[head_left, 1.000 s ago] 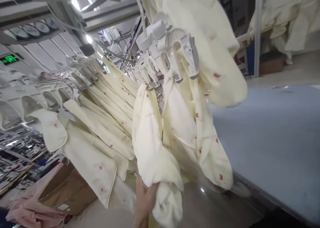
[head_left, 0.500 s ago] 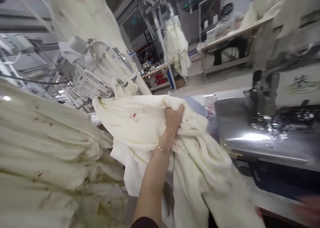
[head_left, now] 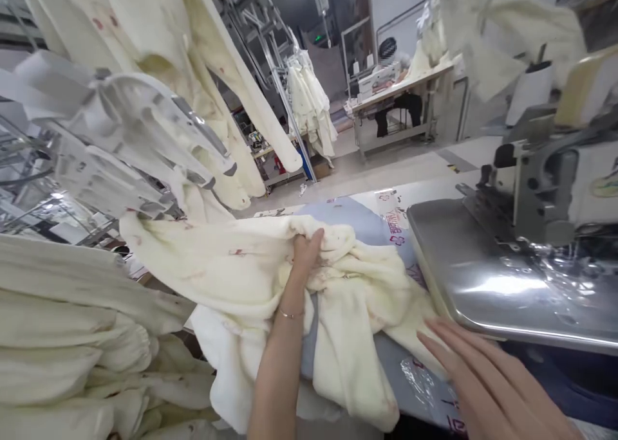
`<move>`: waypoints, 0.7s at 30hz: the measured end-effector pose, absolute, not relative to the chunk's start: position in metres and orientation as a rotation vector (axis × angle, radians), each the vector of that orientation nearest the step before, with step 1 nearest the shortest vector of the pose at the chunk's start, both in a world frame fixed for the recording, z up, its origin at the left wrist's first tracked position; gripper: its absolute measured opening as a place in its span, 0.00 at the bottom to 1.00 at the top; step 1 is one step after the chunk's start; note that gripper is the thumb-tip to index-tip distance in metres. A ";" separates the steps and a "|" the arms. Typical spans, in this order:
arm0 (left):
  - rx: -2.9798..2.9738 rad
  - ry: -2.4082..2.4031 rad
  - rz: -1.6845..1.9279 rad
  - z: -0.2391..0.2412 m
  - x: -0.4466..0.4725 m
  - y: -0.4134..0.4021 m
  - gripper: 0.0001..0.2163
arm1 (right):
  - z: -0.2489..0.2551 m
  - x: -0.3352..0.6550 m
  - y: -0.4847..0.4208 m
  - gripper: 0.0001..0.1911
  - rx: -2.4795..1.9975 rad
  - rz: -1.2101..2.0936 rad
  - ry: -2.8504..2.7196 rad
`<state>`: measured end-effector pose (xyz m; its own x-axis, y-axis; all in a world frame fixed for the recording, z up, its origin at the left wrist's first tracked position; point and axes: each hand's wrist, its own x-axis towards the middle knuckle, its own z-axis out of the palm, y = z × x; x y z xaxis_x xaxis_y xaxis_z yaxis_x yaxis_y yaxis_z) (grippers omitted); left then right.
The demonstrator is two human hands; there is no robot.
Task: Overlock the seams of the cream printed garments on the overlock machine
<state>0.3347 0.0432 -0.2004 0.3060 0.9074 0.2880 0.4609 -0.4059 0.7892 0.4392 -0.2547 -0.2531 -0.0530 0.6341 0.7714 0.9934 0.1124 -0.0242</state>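
A cream fleece garment with small reddish prints lies bunched over the table edge, and its left end reaches up to a white hanger clamp. In its folds my left hand is closed, gripping the cloth; the fingertips are hidden. At the lower right my right hand is open, fingers stretched out flat and holding nothing. Its fingertips are close to a cream sleeve-like part; I cannot tell whether they touch. Just beyond them is the metal bed of a sewing machine.
White clamps of an overhead hanger line carry more cream garments at upper left. A pile of cream garments fills the lower left. Printed plastic covers the table. A person sits at a sewing table farther back.
My right hand has come into clear view at lower right. The garment has dropped lower and spread on the table, with my left hand still gripping it. The view has shifted.
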 end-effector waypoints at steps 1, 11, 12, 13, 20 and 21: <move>2.023 1.239 0.972 -0.195 0.330 0.030 0.15 | -0.251 0.438 -0.250 0.25 -1.678 -0.785 -1.764; 2.725 0.595 0.675 -0.205 0.318 -0.089 0.29 | -0.271 0.436 -0.217 0.11 -2.002 -0.985 -1.785; 2.704 0.565 0.668 -0.213 0.319 -0.087 0.25 | -0.268 0.438 -0.220 0.11 -2.005 -0.999 -1.796; 2.680 0.578 0.696 -0.220 0.318 -0.084 0.19 | -0.266 0.439 -0.224 0.12 -2.003 -1.010 -1.808; 2.389 0.919 1.148 -0.240 0.216 -0.109 0.06 | -0.287 0.444 -0.226 0.10 -2.005 -1.024 -1.663; 2.368 0.946 1.176 -0.239 0.200 -0.117 0.05 | -0.287 0.442 -0.222 0.06 -1.995 -0.998 -1.663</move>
